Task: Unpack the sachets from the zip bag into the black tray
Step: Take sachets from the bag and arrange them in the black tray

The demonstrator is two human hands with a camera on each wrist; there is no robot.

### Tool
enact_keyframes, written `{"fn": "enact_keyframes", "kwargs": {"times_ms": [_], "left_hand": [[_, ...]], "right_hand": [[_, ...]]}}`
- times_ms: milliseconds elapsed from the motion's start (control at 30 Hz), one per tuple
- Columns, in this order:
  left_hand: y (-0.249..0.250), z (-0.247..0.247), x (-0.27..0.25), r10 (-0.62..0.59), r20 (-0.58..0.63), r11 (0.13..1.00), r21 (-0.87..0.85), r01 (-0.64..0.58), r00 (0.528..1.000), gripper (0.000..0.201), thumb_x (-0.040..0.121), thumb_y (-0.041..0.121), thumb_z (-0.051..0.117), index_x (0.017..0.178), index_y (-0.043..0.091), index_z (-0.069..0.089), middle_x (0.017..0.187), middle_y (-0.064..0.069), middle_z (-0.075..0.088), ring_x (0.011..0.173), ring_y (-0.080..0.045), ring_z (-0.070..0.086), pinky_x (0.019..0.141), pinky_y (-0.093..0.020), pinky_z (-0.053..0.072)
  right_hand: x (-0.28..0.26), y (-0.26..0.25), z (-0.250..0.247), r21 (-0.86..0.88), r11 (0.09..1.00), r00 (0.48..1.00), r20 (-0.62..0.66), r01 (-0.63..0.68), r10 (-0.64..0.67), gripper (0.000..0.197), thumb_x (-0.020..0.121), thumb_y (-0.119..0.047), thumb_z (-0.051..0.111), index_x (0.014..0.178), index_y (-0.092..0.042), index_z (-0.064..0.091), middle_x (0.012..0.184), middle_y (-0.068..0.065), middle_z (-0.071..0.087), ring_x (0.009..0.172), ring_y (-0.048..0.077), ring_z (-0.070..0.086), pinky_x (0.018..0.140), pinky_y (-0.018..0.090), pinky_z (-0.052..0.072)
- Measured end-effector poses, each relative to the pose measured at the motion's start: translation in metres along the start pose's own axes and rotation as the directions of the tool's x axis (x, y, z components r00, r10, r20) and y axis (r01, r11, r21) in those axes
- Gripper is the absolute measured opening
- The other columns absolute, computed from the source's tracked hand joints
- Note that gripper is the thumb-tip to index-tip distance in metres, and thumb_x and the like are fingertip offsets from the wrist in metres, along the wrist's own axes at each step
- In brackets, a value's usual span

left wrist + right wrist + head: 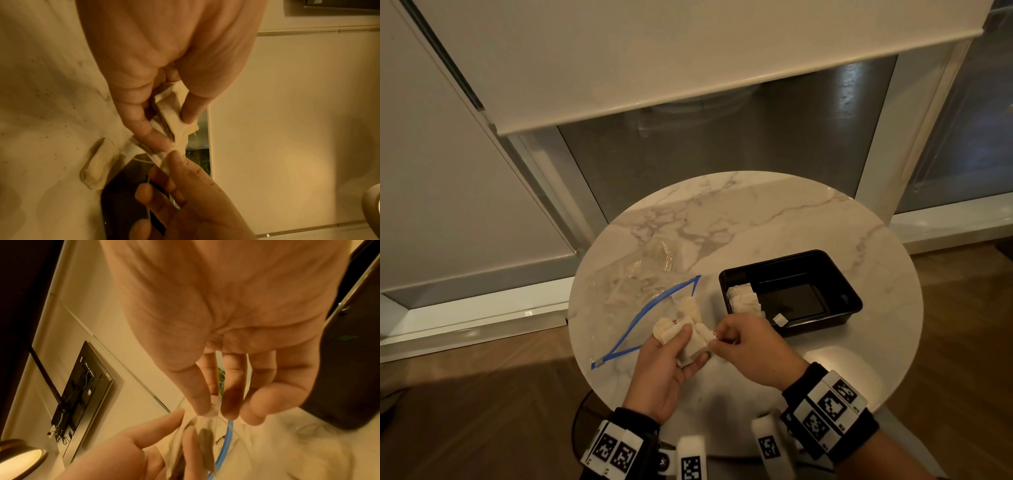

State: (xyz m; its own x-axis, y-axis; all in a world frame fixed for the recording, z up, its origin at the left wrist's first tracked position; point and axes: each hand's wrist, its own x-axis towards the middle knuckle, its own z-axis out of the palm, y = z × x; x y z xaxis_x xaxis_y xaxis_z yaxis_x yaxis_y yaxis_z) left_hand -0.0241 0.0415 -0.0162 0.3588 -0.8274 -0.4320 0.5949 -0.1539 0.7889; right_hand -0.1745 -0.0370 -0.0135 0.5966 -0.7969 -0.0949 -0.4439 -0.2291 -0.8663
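Your left hand [667, 363] grips a bunch of sachets [681, 337] between thumb and curled fingers, and your right hand [748, 346] pinches one by its corner. You're over the marble table [774, 219], between the open zip bag [640, 294] and the black tray [849, 291], where more sachets lie at its left end.
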Motion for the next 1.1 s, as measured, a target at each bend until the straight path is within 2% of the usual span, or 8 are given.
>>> {"fn": "enact_keyframes", "kwargs": {"times_ms": [167, 300, 400, 567, 633, 733, 900, 1100], "left_hand": [[0.0, -0.003, 0.001, 0.018, -0.022, 0.998, 0.068, -0.017, 1.0, 0.025, 0.097, 0.016, 0.06, 0.121, 0.01, 0.065, 0.114, -0.013, 0.074, 0.102, -0.025, 0.072, 0.074, -0.037, 0.059], [-0.003, -0.005, 0.002, 0.047, -0.04, 0.991, 0.13, -0.042, 0.998, 0.025, 0.097, 0.019, 0.061, 0.121, 0.014, 0.067, 0.114, -0.007, 0.074, 0.108, -0.024, 0.068, 0.077, -0.036, 0.058], [-0.006, -0.007, 0.003, 0.134, -0.066, 0.945, 0.309, -0.107, 0.989, 0.021, 0.097, 0.023, 0.063, 0.116, 0.019, 0.071, 0.11, 0.0, 0.075, 0.104, -0.016, 0.068, 0.078, -0.032, 0.056], [-0.013, -0.013, 0.006, 0.269, 0.003, 0.75, 0.627, -0.212, 0.963, 0.012, 0.096, 0.027, 0.065, 0.097, 0.02, 0.075, 0.094, 0.0, 0.076, 0.095, -0.019, 0.07, 0.083, -0.033, 0.057], [-0.013, -0.011, 0.013, 0.302, 0.041, 0.617, 0.753, -0.228, 0.952, 0.017, 0.096, 0.027, 0.064, 0.086, 0.018, 0.074, 0.084, -0.001, 0.074, 0.085, -0.019, 0.068, 0.075, -0.033, 0.055], [-0.013, -0.01, 0.031, 0.324, 0.12, 0.35, 0.906, -0.237, 0.938, 0.033, 0.095, 0.034, 0.061, 0.069, 0.013, 0.065, 0.069, -0.009, 0.065, 0.065, -0.022, 0.06, 0.068, -0.042, 0.051], [-0.016, 0.002, 0.042, 0.321, 0.166, 0.208, 0.948, -0.24, 0.932, 0.021, 0.097, 0.032, 0.059, 0.088, 0.018, 0.072, 0.079, 0.004, 0.07, 0.077, -0.009, 0.064, 0.073, -0.034, 0.054], [-0.021, -0.003, 0.042, 0.378, 0.16, 0.114, 0.969, -0.218, 0.912, 0.022, 0.096, 0.031, 0.061, 0.117, 0.026, 0.068, 0.107, 0.011, 0.07, 0.101, -0.008, 0.064, 0.087, -0.03, 0.054]], "right_hand": [[0.0, -0.003, -0.008, 0.046, 0.999, 0.999, -0.05, 0.008, -0.006, 0.009, 0.09, -0.026, 0.07, 0.083, -0.02, 0.068, 0.072, -0.004, 0.068, 0.063, 0.004, 0.06, 0.063, 0.02, 0.052], [0.0, 0.0, -0.014, 0.117, 0.993, 0.995, -0.098, -0.004, 0.015, 0.01, 0.087, -0.027, 0.069, 0.078, -0.023, 0.067, 0.072, 0.0, 0.07, 0.064, 0.014, 0.065, 0.065, 0.034, 0.059], [0.001, 0.001, -0.019, 0.176, 0.984, 0.989, -0.144, 0.0, 0.025, 0.011, 0.086, -0.026, 0.068, 0.076, -0.023, 0.066, 0.072, 0.001, 0.071, 0.067, 0.018, 0.068, 0.068, 0.044, 0.061], [0.002, 0.007, -0.043, 0.377, 0.926, 0.973, -0.215, 0.001, 0.087, 0.007, 0.096, -0.019, 0.063, 0.089, -0.019, 0.065, 0.081, 0.007, 0.074, 0.074, 0.029, 0.071, 0.067, 0.053, 0.061], [0.004, 0.013, -0.055, 0.338, 0.941, 0.948, -0.305, 0.019, 0.09, 0.006, 0.097, -0.019, 0.061, 0.093, -0.02, 0.066, 0.081, 0.004, 0.073, 0.069, 0.017, 0.069, 0.064, 0.045, 0.06], [0.008, 0.026, -0.067, 0.262, 0.965, 0.916, -0.393, 0.023, 0.085, 0.006, 0.097, -0.02, 0.061, 0.095, -0.021, 0.066, 0.081, 0.002, 0.072, 0.07, 0.014, 0.069, 0.065, 0.033, 0.057], [0.02, 0.046, -0.073, -0.01, 0.999, 0.931, -0.363, -0.044, 0.038, 0.006, 0.096, -0.018, 0.062, 0.097, -0.021, 0.068, 0.082, -0.009, 0.067, 0.076, 0.005, 0.064, 0.07, 0.024, 0.052], [0.033, 0.054, -0.063, -0.274, 0.949, 0.975, -0.194, -0.158, 0.107, 0.006, 0.093, -0.028, 0.066, 0.099, -0.028, 0.068, 0.09, -0.006, 0.068, 0.086, 0.013, 0.064, 0.081, 0.038, 0.057]]}}
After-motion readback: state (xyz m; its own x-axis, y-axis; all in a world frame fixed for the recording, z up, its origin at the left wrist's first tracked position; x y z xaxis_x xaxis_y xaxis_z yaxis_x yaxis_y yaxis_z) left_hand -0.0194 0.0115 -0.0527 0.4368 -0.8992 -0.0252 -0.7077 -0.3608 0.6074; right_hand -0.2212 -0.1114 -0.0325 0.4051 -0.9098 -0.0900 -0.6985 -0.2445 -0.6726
